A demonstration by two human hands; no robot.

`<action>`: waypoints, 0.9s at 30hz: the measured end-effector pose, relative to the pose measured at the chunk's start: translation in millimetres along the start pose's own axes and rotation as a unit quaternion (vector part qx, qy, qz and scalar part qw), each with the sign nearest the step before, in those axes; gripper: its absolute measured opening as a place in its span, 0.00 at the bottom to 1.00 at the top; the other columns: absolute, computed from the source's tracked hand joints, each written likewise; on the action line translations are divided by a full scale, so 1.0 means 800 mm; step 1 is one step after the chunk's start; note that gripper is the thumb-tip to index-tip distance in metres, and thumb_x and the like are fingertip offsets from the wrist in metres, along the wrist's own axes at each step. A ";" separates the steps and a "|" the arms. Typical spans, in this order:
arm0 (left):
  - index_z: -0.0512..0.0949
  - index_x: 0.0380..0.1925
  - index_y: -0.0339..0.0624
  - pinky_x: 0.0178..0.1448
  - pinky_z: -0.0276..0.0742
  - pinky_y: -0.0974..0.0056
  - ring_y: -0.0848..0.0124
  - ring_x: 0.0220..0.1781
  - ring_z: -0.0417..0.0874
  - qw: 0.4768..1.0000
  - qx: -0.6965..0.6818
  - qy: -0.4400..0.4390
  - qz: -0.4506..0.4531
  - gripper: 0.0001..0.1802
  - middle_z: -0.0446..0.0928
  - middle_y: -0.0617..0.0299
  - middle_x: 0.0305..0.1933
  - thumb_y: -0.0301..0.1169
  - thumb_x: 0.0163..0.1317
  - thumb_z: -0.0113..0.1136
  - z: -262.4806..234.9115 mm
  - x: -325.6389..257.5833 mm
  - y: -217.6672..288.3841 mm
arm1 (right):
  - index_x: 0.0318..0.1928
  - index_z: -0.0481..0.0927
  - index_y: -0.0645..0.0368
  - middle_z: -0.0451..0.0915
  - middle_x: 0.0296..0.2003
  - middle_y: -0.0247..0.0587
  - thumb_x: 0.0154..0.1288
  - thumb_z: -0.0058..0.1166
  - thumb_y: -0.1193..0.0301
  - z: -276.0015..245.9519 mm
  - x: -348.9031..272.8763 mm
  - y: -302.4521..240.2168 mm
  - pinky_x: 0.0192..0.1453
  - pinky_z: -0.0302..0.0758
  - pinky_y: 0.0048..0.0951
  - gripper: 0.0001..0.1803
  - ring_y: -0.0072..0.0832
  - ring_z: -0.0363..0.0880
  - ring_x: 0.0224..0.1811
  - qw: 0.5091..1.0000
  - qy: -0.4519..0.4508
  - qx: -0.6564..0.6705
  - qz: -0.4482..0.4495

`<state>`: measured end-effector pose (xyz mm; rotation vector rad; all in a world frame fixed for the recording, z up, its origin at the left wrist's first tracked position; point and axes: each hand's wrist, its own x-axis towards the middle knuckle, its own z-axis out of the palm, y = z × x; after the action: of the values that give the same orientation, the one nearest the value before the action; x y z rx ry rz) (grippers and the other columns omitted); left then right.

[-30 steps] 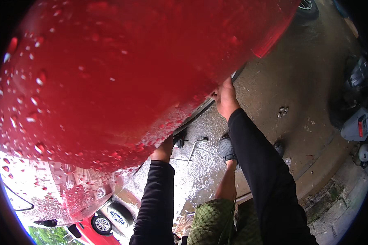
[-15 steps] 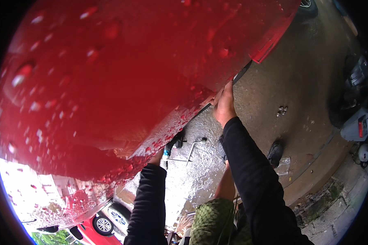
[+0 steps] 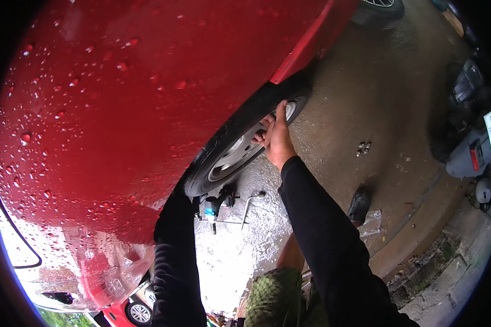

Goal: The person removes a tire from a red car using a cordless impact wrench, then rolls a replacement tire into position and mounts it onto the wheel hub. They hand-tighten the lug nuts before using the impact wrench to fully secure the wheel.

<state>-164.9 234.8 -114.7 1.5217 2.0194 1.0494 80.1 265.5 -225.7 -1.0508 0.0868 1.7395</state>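
With the view now shifted, the wheel (image 3: 240, 147) is exposed; right hand (image 3: 277, 139) clamped on its tyre (image 3: 245, 117), left hand's grip hidden behind the red car body (image 3: 147, 92).

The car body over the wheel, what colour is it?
Red car body, dotted with water drops; head view.

Right hand (image 3: 277, 139) outstretched, fingers (image 3: 263, 133) curled

Lug wrench (image 3: 249, 205) on wet concrete (image 3: 387, 109), loose nuts (image 3: 362, 147), parked scooter (image 3: 472, 155), black shoe (image 3: 359, 205)
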 end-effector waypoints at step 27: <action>0.69 0.65 0.33 0.67 0.68 0.60 0.63 0.63 0.75 0.999 -0.037 0.010 0.007 0.32 0.71 0.49 0.66 0.50 0.76 0.46 0.027 0.000 -0.037 | 0.57 0.72 0.66 0.78 0.51 0.40 0.64 0.67 0.52 0.060 -0.108 0.059 0.64 0.67 0.28 0.33 0.24 0.74 0.56 0.982 -0.104 0.004 -0.156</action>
<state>-168.7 238.0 -150.5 1.4959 1.9637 1.1364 19.1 205.8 -157.1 -0.8227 -0.1941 1.5486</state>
